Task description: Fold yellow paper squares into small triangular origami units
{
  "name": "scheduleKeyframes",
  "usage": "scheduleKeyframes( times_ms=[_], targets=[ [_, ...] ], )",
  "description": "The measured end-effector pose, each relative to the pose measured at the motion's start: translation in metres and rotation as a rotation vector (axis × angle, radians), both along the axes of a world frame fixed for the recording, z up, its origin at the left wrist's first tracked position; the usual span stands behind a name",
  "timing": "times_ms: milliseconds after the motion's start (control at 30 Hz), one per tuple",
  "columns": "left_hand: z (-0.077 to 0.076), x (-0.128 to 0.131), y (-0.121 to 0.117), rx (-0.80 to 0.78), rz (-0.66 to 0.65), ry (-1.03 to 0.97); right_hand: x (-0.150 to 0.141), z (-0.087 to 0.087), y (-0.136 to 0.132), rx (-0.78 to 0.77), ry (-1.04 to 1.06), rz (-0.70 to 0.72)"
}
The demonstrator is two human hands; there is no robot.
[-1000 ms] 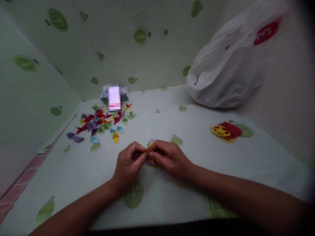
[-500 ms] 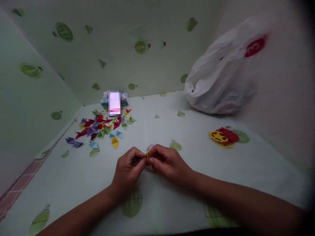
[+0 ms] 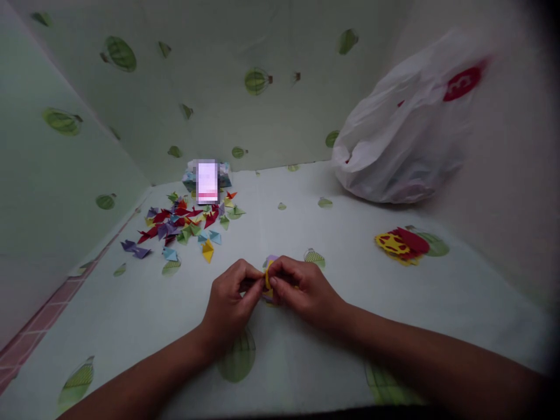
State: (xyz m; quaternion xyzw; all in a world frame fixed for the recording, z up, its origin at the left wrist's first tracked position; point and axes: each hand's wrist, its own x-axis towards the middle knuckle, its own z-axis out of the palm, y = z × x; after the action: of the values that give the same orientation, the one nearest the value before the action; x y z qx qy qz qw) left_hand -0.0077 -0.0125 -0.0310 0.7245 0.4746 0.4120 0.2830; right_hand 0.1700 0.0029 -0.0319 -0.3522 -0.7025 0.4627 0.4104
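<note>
Pinches a small yellow paper piece (image 3: 268,279) where both hands meet, with thumb and forefinger of the left hand (image 3: 234,297) closed at its left edge and thumb and forefinger of the right hand (image 3: 304,289) closed on its right side. Holds it upright, nearly edge-on to the view, too covered by fingers to show its full shape. Has a lilac and yellow paper form (image 3: 271,260) directly behind and below the fingertips, largely hidden by the hands; impossible to tell whether touching the piece in the fingers. Works over a pale tablecloth (image 3: 289,233) printed with green balloons (image 3: 237,354). Faces, beyond the left fingers and farther left, a loose heap of folded paper shapes (image 3: 175,224) in red, purple, green, blue, yellow and orange, with a yellow folded shape (image 3: 207,251) nearest to the fingertips. Has, at the heap's far edge, a patterned box (image 3: 189,181) behind a lit screen (image 3: 207,182), both partly pixelated, with contents of the box too unclear to name. Has, well to the right of the fingers, a stack of red and yellow paper cut-outs (image 3: 396,244) and, beyond that, a bulging white plastic bag (image 3: 402,134) bearing a red mark (image 3: 462,84), with contents only dimly showing through.
</note>
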Motion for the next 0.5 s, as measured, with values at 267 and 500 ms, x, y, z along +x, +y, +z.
scheduleKeyframes(
  times_ms=[267, 500],
  targets=[
    [0.0004, 0.0009, -0.0007, 0.147, -0.007, 0.105, -0.0008, 0.0018, -0.0043, 0.173, -0.088, -0.076],
    [-0.0020, -0.0002, -0.0028, 0.036, 0.014, -0.112, -0.0052, 0.0057, -0.0030, -0.323, 0.165, -0.117]
  ],
)
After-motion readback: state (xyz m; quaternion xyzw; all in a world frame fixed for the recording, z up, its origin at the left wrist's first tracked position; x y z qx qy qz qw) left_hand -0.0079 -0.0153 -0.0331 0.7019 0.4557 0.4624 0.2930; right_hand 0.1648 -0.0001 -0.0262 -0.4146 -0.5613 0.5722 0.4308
